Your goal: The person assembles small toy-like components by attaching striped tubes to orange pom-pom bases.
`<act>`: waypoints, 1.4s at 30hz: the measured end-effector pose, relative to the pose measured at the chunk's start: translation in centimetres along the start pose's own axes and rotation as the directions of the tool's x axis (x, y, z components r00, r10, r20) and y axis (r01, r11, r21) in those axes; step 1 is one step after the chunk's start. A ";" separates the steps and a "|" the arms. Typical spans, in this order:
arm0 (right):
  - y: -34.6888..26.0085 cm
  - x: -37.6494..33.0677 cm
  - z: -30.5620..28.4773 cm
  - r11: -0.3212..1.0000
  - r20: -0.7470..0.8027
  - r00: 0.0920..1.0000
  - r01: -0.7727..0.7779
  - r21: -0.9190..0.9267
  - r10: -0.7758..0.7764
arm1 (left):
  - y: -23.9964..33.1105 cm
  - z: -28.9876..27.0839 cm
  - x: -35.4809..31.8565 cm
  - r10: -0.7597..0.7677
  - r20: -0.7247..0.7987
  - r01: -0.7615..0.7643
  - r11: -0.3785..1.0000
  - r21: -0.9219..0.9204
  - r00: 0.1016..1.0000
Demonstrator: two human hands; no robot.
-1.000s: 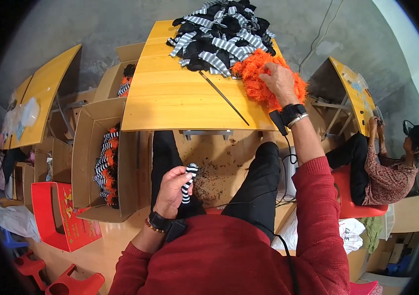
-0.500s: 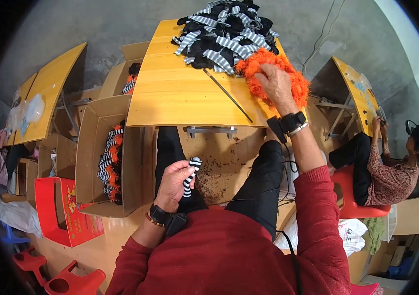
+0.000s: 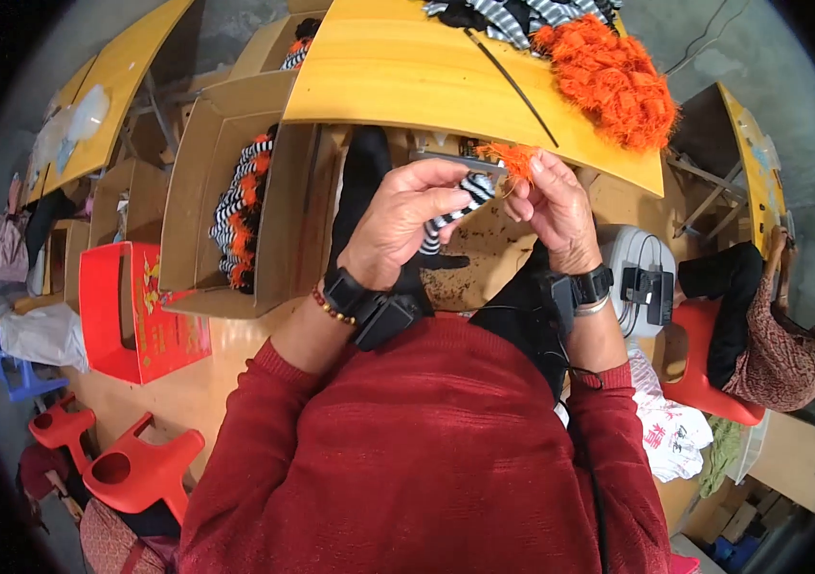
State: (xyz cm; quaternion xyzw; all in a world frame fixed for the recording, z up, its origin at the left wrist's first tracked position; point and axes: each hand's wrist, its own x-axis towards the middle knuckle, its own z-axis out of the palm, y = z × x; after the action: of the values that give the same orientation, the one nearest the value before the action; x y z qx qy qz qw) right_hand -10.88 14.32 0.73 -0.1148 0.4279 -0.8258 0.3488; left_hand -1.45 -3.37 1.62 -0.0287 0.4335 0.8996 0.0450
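My left hand [image 3: 405, 215] pinches a small black-and-white striped fabric tube [image 3: 472, 195] between thumb and fingers, just off the near edge of the yellow table [image 3: 379, 67]. Close beside the tube's upper end, my right hand [image 3: 557, 212] grips a tuft of orange fringe [image 3: 511, 159]. Tuft and tube are almost together; whether they touch I cannot tell. On the table's right part lies a heap of fluffy orange fringe [image 3: 608, 81]. Behind it is a pile of black and grey-striped pieces [image 3: 513, 17], cut off by the view's top. A thin dark rod [image 3: 513, 88] rests in front.
Left of my legs stands an open cardboard box [image 3: 199, 143] holding striped and orange pieces [image 3: 240, 220]. A red box [image 3: 144, 325] and red stools [image 3: 144, 464] are nearby. To the right, a person [image 3: 776, 340] sits at another table [image 3: 747, 163]. A grey-white container [image 3: 639, 268] carries cables.
My right hand has come back from the orange heap with a tuft in it. My left hand has lifted the striped tube toward it. The view has shifted, so the table sits higher.
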 end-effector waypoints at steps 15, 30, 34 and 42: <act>2.6 -5.1 3.2 0.999 0.212 0.977 -0.020 0.042 0.011 | -0.2 0.9 -3.7 -0.012 0.178 -0.016 0.988 0.154 0.984; 3.8 -6.2 3.8 0.976 0.061 0.994 0.103 -0.191 -0.093 | -0.7 1.1 -3.9 -0.042 0.228 0.004 0.987 0.163 0.973; 3.7 -6.1 3.1 0.960 0.078 0.995 0.083 -0.266 -0.064 | -0.9 0.7 -3.5 -0.123 0.229 0.085 0.981 0.172 0.966; 3.5 -6.3 3.0 0.967 0.112 0.992 -0.021 -0.253 0.050 | -1.5 0.2 -3.9 -0.237 0.277 0.222 0.971 0.086 0.931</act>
State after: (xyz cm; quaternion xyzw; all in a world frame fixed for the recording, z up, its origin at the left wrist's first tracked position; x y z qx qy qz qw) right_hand -3.18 15.38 0.49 -0.1989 0.5098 -0.7504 0.3708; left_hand 2.60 -2.46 0.92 0.0519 0.4398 0.8711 0.2124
